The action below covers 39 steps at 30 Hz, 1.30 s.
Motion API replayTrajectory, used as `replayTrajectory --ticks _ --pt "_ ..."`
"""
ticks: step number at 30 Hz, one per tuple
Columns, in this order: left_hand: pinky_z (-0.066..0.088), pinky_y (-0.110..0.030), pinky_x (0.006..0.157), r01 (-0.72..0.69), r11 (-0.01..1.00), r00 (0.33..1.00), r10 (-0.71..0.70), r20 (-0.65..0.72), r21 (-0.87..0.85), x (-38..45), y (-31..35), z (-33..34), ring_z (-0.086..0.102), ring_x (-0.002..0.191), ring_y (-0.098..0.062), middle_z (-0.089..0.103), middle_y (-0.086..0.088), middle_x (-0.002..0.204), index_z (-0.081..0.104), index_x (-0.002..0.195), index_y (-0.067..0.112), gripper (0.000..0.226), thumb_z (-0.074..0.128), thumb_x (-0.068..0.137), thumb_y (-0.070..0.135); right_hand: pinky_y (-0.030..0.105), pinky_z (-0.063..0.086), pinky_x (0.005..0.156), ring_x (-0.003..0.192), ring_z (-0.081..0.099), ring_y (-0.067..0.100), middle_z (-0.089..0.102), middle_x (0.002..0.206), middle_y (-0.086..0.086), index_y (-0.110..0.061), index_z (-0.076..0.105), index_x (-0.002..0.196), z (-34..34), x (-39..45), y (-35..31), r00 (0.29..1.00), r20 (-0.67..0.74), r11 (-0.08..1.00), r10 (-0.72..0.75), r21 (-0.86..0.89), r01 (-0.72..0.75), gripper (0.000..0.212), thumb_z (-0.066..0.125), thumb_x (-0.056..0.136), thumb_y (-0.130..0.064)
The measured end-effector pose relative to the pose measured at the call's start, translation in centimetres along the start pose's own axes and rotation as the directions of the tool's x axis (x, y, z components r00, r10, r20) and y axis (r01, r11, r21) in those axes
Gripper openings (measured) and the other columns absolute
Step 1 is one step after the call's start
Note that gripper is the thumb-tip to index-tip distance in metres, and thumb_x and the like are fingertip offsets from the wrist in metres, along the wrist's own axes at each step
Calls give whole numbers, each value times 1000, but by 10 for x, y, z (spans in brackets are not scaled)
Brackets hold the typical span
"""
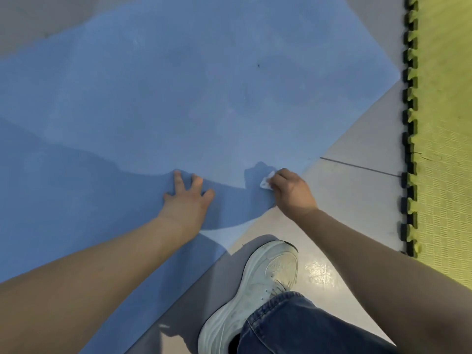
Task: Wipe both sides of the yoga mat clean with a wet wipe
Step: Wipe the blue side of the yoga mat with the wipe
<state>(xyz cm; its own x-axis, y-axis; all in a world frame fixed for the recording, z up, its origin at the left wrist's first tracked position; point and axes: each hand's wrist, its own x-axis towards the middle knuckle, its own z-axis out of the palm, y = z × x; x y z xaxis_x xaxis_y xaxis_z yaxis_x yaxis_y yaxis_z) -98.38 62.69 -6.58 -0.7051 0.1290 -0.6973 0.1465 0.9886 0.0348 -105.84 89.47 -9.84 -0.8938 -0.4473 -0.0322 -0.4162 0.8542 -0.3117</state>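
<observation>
Pale tiled floor (357,180) — blue yoga mat (178,85), green foam mat (444,123), white shoe (260,284) on it.

A blue yoga mat (178,85) lies flat on a pale tiled floor (357,180). The left hand (187,198) presses on it with fingers spread. The right hand (291,190) pinches a crumpled white wet wipe (267,180) against the mat near its edge. A white sneaker (255,290) stands on the floor below blue jeans (293,325). A yellow-green foam puzzle mat (444,123) borders the right side.
</observation>
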Motion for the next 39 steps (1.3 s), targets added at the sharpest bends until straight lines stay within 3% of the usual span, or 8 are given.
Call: replayTrajectory --ticks 6,10,14,21,27,34,39 --pt "47 -56 98 -28 999 996 32 84 -46 -6 -9 -10 -3 149 -51 0 -9 159 25 146 27 69 67 91 23 37 51 67 81 62 32 59 91 5 -13 70 91 -4 11 -8 954 240 983 181 -75 -168 13 62 85 -4" --pt "44 -52 101 -60 996 995 65 79 -72 -17 -24 -45 34 136 -33 34 -4 144 39 139 24 57 64 91 42 30 45 77 96 59 28 57 109 3 -17 65 112 -59 37 -38 881 448 980 150 -185 -73 23 49 96 -13" --pt "44 -46 101 -111 975 993 103 -52 -192 -33 -34 -85 44 129 -31 42 -6 140 38 144 20 58 57 95 46 31 44 82 102 58 24 58 111 1 -20 64 113 -133 62 -80 860 506 976 69 -215 48 23 49 96 -17" --pt "43 -42 107 -174 883 973 87 -212 -436 -52 -43 -120 49 132 -25 51 0 144 42 146 25 61 60 93 52 28 44 83 93 47 11 55 100 -9 -26 65 109 -241 85 -136 868 492 972 64 -228 57 20 51 95 -24" --pt "43 -38 104 -76 915 986 10 -166 -396 -43 -56 -109 48 131 -25 49 -1 143 41 146 26 57 56 96 50 32 44 83 103 55 21 60 110 -1 -23 64 111 -189 113 -134 785 618 931 -44 -258 256 20 52 95 -22" --pt "45 -33 102 -28 867 988 -52 -145 -497 -28 -34 -97 54 122 -14 55 11 134 45 141 34 49 57 96 50 34 49 82 103 58 24 56 118 1 -24 60 118 -110 152 -116 578 794 800 -188 -218 560 33 57 89 -9" --pt "46 -30 99 59 812 984 -146 -105 -580 1 -7 -101 55 116 -11 55 14 130 45 140 35 48 56 96 51 30 41 69 89 50 21 55 117 1 -22 57 125 -96 194 -97 508 823 747 -252 -168 643 28 51 98 -26"
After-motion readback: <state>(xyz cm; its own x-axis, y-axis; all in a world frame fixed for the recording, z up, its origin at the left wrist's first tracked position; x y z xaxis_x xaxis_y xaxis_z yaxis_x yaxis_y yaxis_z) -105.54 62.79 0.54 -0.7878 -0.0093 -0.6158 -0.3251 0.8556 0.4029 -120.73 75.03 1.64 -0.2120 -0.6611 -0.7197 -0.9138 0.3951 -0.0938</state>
